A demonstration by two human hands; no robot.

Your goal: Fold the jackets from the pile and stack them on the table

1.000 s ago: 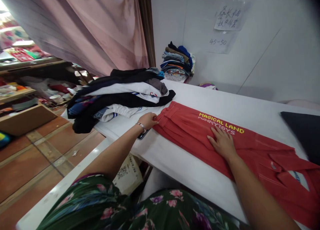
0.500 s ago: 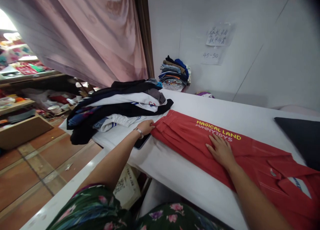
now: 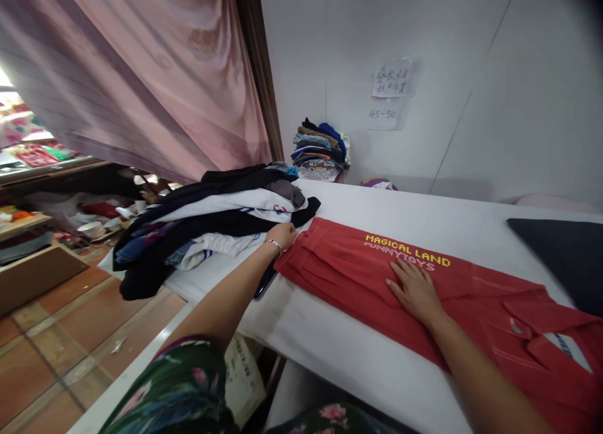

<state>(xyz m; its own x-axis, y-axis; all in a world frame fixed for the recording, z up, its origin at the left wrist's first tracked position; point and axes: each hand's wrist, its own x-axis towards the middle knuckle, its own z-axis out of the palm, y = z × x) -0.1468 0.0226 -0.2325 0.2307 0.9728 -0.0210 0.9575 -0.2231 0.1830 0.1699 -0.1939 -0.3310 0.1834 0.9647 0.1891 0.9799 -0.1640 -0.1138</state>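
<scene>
A red collared shirt-jacket [image 3: 343, 277] lies folded lengthwise on the white table, its hem toward my left and its collar at the right. Yellow "MAGICAL LAND" lettering with paler "FUNNYTOYS" below shows on it. At the hem's far corner, my left hand [image 3: 281, 235] is closed, with the fingertips on the edge of the cloth. My right hand [image 3: 417, 289] rests flat on the garment just under the lettering, fingers spread. A dark, flat, phone-like object [image 3: 265, 282] sits beside the hem, under my left wrist, partly covered.
A heap of black, white and blue clothes [image 3: 211, 214] lies to the left. Behind it stands a folded stack [image 3: 320, 151] near the wall. Dark folded cloth [image 3: 556, 252] is at the right on the white table [image 3: 339, 340]. A pink curtain [image 3: 188, 63] hangs at the left.
My left hand has shifted along the hem, away from me, to its far corner. My right hand stays on the garment. The view has turned slightly.
</scene>
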